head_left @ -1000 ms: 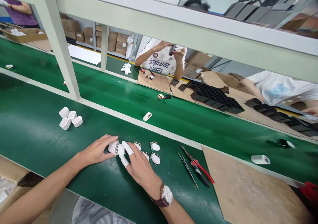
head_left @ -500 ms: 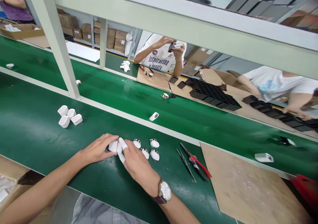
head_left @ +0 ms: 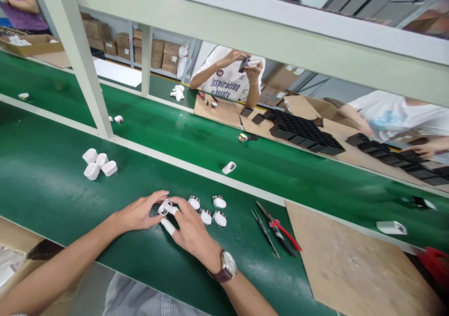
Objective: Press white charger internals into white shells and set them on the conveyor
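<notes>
My left hand (head_left: 144, 211) grips a small white plastic housing (head_left: 161, 209) between thumb and fingers, its opening turned up and dark detail showing inside. From the other side, my right hand (head_left: 192, 229) presses a white-covered index fingertip at that opening. The right thumb, also in a white finger cot (head_left: 168, 226), stretches apart from the housing. Just right of the hands lie several small circuit boards with white oval parts (head_left: 219, 202). Further left stands a group of white cup-like housings (head_left: 91, 171).
Tweezers (head_left: 265, 234) and red-handled pliers (head_left: 280, 229) lie right of my hands, beside a brown board (head_left: 354, 255). Beyond a pale rail, a green conveyor belt (head_left: 175, 133) carries a white housing (head_left: 229, 168) and other parts. Co-workers sit across, near black trays (head_left: 298, 129).
The two white pieces at my fingertips are now one housing tilted opening-up. My right thumb has come away from it. Parts on the belt have shifted right.
</notes>
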`<control>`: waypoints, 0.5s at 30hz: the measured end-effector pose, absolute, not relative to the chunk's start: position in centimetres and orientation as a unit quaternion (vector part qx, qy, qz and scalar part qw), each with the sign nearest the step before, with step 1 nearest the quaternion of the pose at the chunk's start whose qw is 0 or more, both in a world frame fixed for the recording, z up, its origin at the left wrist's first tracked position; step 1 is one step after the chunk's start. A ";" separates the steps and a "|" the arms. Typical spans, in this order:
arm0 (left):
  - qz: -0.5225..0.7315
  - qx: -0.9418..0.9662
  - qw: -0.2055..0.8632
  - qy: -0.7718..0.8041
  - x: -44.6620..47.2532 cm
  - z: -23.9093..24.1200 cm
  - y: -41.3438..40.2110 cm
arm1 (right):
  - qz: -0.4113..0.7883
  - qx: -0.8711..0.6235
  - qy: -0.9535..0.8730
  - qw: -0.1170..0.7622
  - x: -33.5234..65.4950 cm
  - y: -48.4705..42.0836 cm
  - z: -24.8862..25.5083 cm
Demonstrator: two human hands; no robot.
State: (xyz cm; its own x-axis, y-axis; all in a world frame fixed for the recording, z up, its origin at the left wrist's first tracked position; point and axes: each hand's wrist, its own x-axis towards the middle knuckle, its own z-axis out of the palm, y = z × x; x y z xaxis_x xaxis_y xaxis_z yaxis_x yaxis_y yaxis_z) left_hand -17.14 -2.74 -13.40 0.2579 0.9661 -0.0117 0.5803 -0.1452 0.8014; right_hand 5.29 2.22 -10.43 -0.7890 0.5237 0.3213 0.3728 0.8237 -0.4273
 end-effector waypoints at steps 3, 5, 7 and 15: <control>0.276 0.717 0.340 0.542 -17.1 -13.1 -2.8 | 0.157 -0.238 -0.934 0.218 5.2 2.6 -10.5; 0.295 0.729 0.313 0.532 -17.1 -13.0 -2.8 | 0.146 -0.231 -0.939 0.211 5.4 2.8 -10.4; 0.318 0.752 0.273 0.509 -17.1 -13.0 -2.7 | 0.163 -0.236 -0.932 0.222 5.8 2.9 -10.4; 0.384 0.802 0.119 0.442 -16.6 -13.1 -2.3 | 0.187 -0.294 -0.875 0.337 9.3 3.6 -11.1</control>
State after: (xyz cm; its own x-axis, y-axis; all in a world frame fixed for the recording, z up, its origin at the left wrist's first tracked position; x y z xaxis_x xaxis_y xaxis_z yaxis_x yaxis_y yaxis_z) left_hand -16.62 -2.26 -13.09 0.3140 0.8007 0.5102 0.6178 -0.5804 0.5306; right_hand 9.32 3.55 -11.13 -0.6001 0.6396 0.4804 0.3876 0.7579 -0.5248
